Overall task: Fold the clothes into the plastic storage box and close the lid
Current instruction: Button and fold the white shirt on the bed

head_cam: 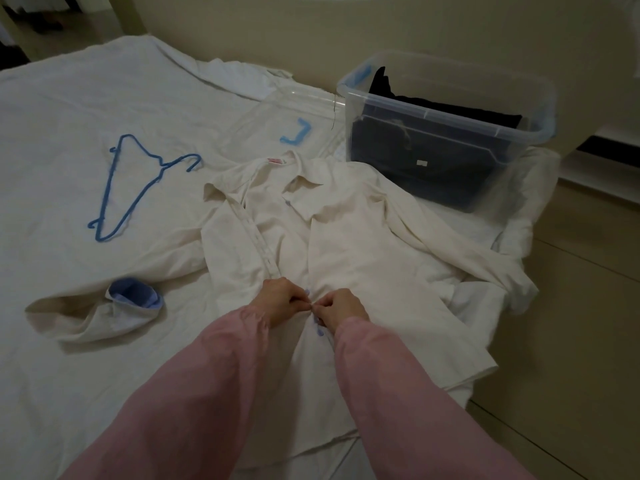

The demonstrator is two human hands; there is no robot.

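Together, both hands (277, 299) (343, 308) pinch the cream shirt (346, 244).

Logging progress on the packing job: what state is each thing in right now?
shirt, spread face-up on the bed, front open above the hands
left hand, pinches the shirt's placket
right hand, pinches the shirt's placket
storage box, open, dark clothes inside
lid, off, lying beside the box
hanger, empty, lying on the bed
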